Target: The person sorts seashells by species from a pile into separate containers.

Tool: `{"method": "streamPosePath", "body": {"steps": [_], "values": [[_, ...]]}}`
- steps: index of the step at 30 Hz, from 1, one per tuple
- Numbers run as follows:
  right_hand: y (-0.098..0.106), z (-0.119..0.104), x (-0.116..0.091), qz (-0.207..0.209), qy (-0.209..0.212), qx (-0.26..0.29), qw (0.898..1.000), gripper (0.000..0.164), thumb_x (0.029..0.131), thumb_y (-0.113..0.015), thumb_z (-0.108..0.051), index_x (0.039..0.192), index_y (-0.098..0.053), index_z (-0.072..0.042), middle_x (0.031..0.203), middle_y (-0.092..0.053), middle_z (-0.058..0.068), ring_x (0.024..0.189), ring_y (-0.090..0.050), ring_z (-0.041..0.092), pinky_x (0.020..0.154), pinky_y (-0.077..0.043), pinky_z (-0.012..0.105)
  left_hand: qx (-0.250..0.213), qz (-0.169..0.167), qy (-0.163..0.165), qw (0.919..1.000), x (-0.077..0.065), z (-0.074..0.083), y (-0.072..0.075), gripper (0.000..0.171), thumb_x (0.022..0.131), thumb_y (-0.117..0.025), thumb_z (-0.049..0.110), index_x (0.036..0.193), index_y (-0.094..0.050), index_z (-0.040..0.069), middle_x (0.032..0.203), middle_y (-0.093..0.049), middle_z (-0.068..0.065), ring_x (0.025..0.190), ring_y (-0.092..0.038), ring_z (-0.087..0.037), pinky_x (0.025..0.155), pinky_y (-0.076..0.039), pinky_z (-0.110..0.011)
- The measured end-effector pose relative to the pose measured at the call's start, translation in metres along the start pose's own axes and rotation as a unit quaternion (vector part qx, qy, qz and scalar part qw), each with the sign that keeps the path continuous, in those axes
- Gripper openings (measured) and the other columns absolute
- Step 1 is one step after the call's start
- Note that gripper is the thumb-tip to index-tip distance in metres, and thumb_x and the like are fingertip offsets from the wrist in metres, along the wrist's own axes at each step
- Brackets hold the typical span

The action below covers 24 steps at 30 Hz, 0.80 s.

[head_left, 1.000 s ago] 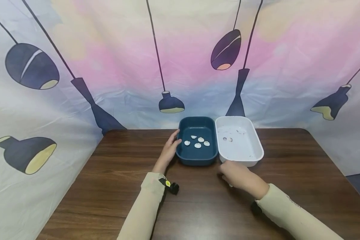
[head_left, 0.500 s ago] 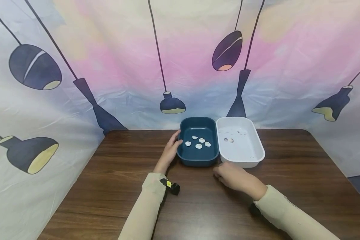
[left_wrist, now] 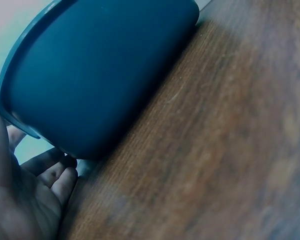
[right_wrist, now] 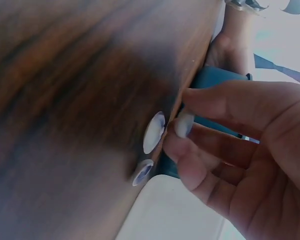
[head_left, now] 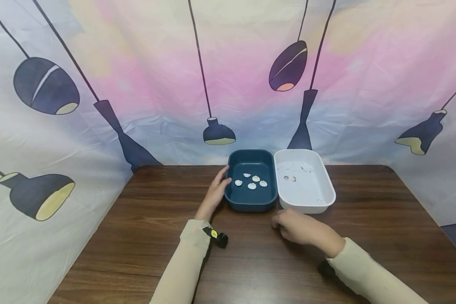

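My left hand [head_left: 213, 193] rests against the left side of a dark teal dish [head_left: 251, 200], its fingers touching the wall and rim. Inside that dish lie several white shells [head_left: 252, 185]. In front of the white dish [head_left: 308, 192], low over the table, is my right hand [head_left: 302, 228]. Its thumb and fingers pinch a small pale shell [right_wrist: 184, 125], seen in the right wrist view and hidden from the head camera. Just beside those fingertips, a white shell [right_wrist: 154, 133] and a smaller one with a purplish inside [right_wrist: 143, 173] lie on the table.
The two dishes stand side by side at the back of the brown wooden table [head_left: 152, 228]. Two small purplish shells [head_left: 290, 179] and some dark specks are in the white dish. A cloth backdrop [head_left: 167, 84] printed with lamps hangs behind the table.
My right hand has shifted a little left, then slightly back toward me. A pale shell visible under it a second ago is now out of the head view. My left hand stays at the teal dish.
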State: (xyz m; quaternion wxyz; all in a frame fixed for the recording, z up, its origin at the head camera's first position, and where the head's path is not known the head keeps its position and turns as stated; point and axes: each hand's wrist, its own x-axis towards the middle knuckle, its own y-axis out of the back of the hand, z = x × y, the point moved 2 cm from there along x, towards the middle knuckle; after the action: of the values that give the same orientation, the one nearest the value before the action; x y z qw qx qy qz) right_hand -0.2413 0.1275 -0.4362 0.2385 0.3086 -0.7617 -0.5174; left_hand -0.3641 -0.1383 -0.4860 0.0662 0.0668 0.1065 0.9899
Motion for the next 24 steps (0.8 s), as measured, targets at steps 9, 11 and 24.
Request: {"method": "streamPosePath", "body": {"steps": [9,11,24], "values": [[0.001,0.003,-0.006,-0.003,0.028,0.011,1.0,0.014,0.089,-0.075,0.003,0.096,-0.077,-0.009,0.088,-0.074,-0.001,0.081,-0.069,0.01,0.072,-0.06,0.034,-0.001,0.001,0.001,1.0,-0.001,0.0,-0.001,0.054,0.112,-0.048,0.02,0.165,-0.039,0.018,0.171,-0.03,-0.013,0.157,-0.029,-0.037,0.123,-0.027,-0.059],[-0.001,0.006,-0.007,0.004,0.048,0.008,0.999,0.014,0.089,-0.075,0.003,0.096,-0.077,-0.009,0.088,-0.073,-0.001,0.08,-0.069,0.011,0.069,-0.06,0.034,0.0,0.001,0.001,1.0,0.0,0.0,-0.001,0.054,0.112,-0.048,0.019,0.165,-0.038,0.017,0.171,-0.03,-0.013,0.157,-0.028,-0.037,0.123,-0.027,-0.06],[0.015,-0.011,-0.013,0.005,0.046,0.031,0.998,0.019,0.086,-0.071,0.007,0.089,-0.075,-0.011,0.085,-0.067,-0.007,0.078,-0.06,0.003,0.069,-0.056,0.026,0.005,0.009,0.006,0.9999,-0.001,0.001,-0.001,0.054,0.112,-0.049,0.02,0.164,-0.04,0.019,0.171,-0.031,-0.011,0.157,-0.028,-0.036,0.124,-0.026,-0.06]]}}
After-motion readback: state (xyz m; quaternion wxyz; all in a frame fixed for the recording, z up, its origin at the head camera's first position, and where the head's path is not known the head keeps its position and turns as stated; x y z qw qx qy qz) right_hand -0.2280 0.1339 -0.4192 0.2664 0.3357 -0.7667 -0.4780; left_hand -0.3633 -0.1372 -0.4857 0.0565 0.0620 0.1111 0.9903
